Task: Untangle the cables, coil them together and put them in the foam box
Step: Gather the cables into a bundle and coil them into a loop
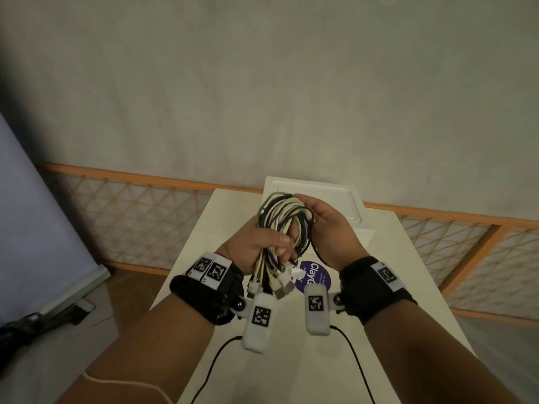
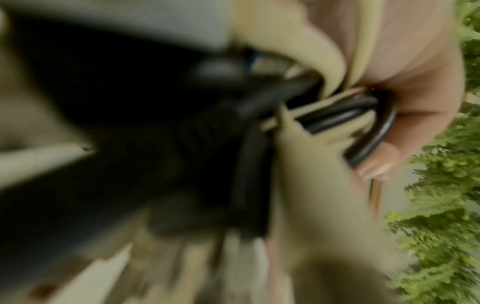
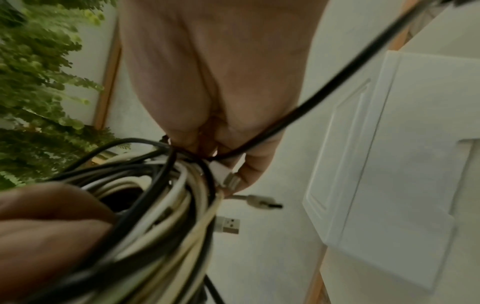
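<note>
A coil of black, white and cream cables [image 1: 287, 220] hangs in the air above the white table [image 1: 408, 287], held between both hands. My left hand [image 1: 274, 243] grips the lower part of the cable coil [image 2: 327, 119], where the strands bunch together. Several USB plugs [image 1: 281, 287] dangle below that fist. My right hand [image 1: 320, 225] holds the coil's right side, fingers curled over its top loops. In the right wrist view the fingers [image 3: 249, 170] pinch the strands of the cable coil [image 3: 166, 197] and a black strand [image 3: 337, 82] crosses the palm. The white foam box [image 1: 354, 199] stands just behind the hands.
A round purple sticker [image 1: 315, 277] lies on the table under the hands. Two thin black leads [image 1: 354, 354] trail over the near table. An orange-framed lattice fence [image 1: 140, 217] runs behind, green foliage [image 3: 39, 82] beyond it. A pale blue panel [image 1: 38, 214] stands on the floor at left.
</note>
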